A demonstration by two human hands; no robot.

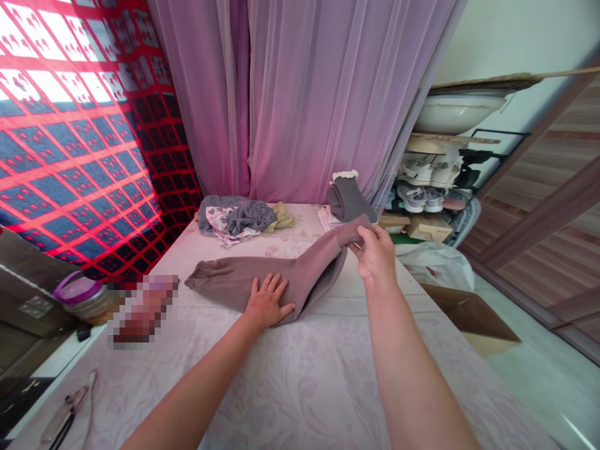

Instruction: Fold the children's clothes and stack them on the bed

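Observation:
Brownish-mauve pants (234, 275) lie across the patterned tablecloth, their gathered waistband at the left end. My left hand (269, 301) rests flat on the middle of the pants, fingers spread. My right hand (375, 251) pinches the cuffed leg end and holds it raised off the table to the right, so the leg slopes upward and a fold gapes beneath it. Just beyond my right hand stands a folded dark grey garment (349, 199) with a white frilly edge.
A heap of clothes (239, 219) lies at the table's far left. Purple curtains (323, 94) hang behind. Right of the table are a shoe rack (424, 199), a plastic bag (440, 265) and an open cardboard box (469, 315). Glasses (63, 415) lie at the near left.

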